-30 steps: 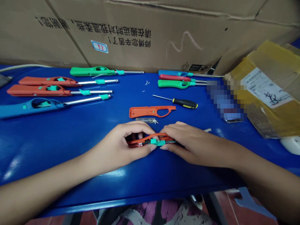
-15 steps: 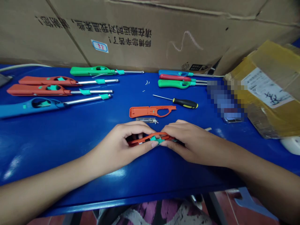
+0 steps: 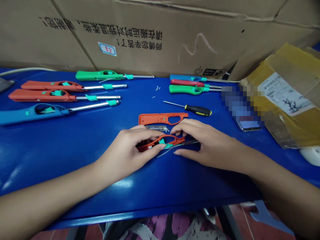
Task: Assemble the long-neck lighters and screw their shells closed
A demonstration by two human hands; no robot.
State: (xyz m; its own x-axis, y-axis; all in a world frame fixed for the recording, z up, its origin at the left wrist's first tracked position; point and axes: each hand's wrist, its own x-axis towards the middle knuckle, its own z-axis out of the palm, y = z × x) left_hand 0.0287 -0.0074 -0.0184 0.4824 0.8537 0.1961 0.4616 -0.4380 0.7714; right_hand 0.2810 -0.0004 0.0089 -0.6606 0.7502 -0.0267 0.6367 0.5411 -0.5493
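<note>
My left hand (image 3: pixel 133 145) grips an orange lighter half-shell (image 3: pixel 179 141) just above the blue table, thumb in front and fingers behind. A green trigger (image 3: pixel 168 145) sits in it by my thumb tip. My right hand (image 3: pixel 208 143) is open around the shell's right end, thumb and fingers apart; a dark, thin part (image 3: pixel 191 142) runs between them. Beneath the trigger shows a thin pale strip (image 3: pixel 164 153). Just beyond my hands lie another orange half-shell (image 3: pixel 150 119), its inside up, and a small clear tank (image 3: pixel 156 128), partly hidden by my left fingers.
Behind lies a black-and-yellow screwdriver (image 3: pixel 198 110), near several tiny screws (image 3: pixel 157 88). Several long-necked lighters (image 3: pixel 42 95) are on the left; more lighters (image 3: pixel 186 89) lie at the back right. A phone (image 3: pixel 250 125) and taped carton (image 3: pixel 275 133) stand right. A large cardboard box (image 3: pixel 140 20) walls the back.
My right thumb and fingers have come off the trigger area and spread apart, moving slightly right. More of the shell and the thin strip now show. My left hand keeps its grip.
</note>
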